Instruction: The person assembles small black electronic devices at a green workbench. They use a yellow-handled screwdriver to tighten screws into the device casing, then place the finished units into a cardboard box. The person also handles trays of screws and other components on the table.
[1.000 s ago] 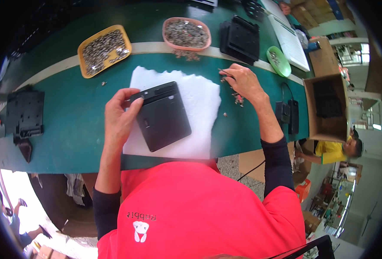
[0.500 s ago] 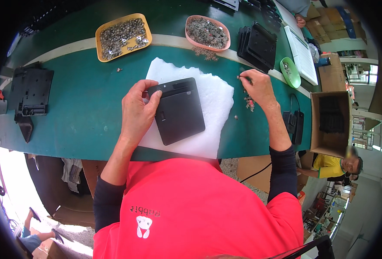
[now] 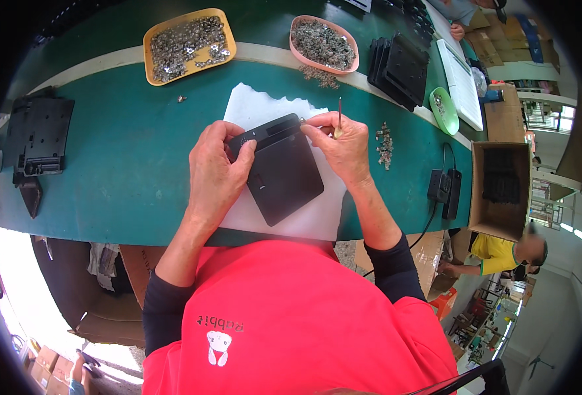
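Observation:
A flat black plastic panel [image 3: 285,172] lies tilted on a torn sheet of white foam [image 3: 238,108]. My left hand [image 3: 220,164] grips its upper left corner, thumb on top and fingers around the edge. At the opposite upper corner, my right hand [image 3: 343,148] pinches a small shiny metal part [image 3: 302,121] between thumb and forefinger, touching or very near the edge. A thin stick-like tool [image 3: 339,112] with a pale lower end stands up from the same hand; its kind is unclear. Several similar small metal parts [image 3: 384,146] lie to the right on the green bench.
A yellow tray [image 3: 147,59] and a pink tray [image 3: 293,46] hold heaps of small metal parts, some spilled beside the pink one. Stacked black panels [image 3: 399,69], a green bowl [image 3: 450,122] and black power adapters [image 3: 443,187] stand right; black plastic housings [image 3: 41,135] lie left.
My right hand has moved left from the loose parts to the panel's upper right corner, bringing a small metal part. The panel has turned slightly, still held by my left hand.

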`<state>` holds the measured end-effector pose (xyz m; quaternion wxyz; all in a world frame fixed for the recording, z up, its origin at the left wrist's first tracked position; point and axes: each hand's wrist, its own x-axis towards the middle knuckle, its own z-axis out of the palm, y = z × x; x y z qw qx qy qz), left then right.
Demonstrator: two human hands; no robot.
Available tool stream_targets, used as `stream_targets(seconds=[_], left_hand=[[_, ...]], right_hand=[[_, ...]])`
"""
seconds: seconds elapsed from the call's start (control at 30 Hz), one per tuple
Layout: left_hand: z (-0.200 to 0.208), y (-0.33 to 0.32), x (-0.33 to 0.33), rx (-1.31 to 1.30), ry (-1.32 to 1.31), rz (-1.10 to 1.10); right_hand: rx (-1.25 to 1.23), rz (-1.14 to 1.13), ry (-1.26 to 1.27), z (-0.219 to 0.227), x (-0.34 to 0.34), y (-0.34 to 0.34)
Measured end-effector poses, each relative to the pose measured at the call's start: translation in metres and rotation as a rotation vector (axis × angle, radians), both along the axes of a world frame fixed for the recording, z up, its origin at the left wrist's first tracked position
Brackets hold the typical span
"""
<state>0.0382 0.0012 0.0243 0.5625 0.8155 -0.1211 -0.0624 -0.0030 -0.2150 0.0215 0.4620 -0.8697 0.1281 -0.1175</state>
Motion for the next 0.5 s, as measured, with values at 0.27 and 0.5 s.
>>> stream_targets(seconds=[0.27, 0.5], left_hand=[[0.001, 0.000, -0.001, -0.030, 0.002, 0.002], [0.001, -0.001, -0.001, -0.036, -0.008, -0.002]], right_hand=[[-0.268, -0.069, -0.257, -0.015, -0.003, 0.019], [-0.480, -0.013, -0.392, -0.010, -0.001, 0.031]])
